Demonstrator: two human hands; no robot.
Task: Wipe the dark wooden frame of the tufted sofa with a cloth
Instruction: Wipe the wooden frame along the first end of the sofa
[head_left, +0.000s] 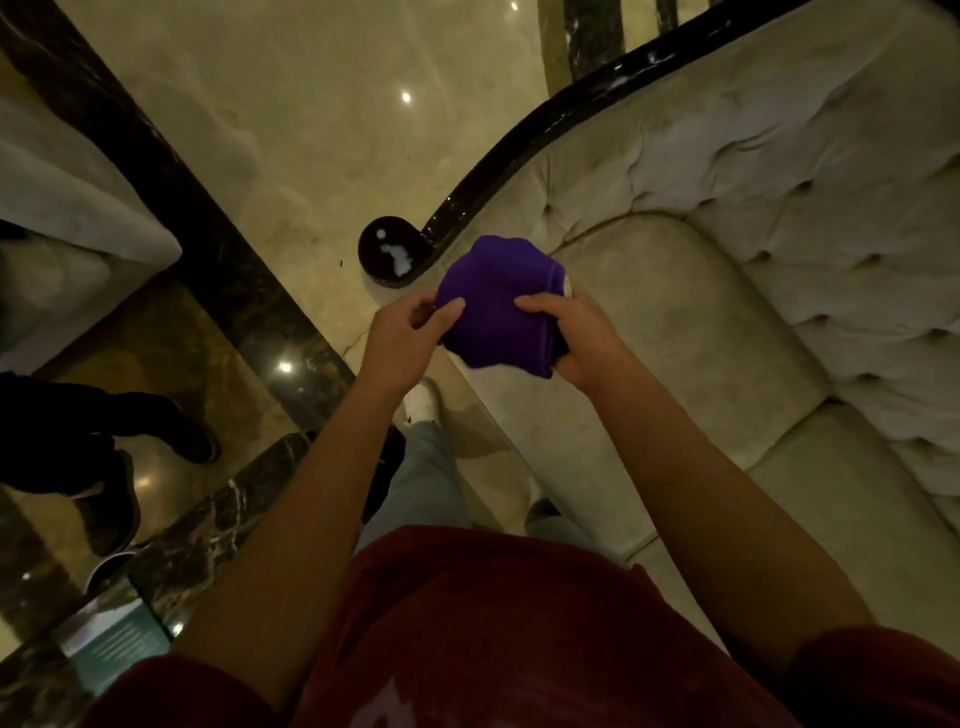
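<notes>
Head view shows a bunched purple cloth (498, 306) held up over the near end of the cream tufted sofa (727, 291), just near of the glossy dark wooden frame (524, 140) that curls into a round scroll. The left hand (400, 332) pinches its left edge; the right hand (576, 338) is clamped on its right side. Left this loosely bunched, the cloth could slip on the slick curved rail and miss the scroll.

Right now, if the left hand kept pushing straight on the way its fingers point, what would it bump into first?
The left hand already pinches the purple cloth, so it meets that first. Beyond the cloth, probably the sofa's pale seat cushion, though depth is hard to judge.
</notes>
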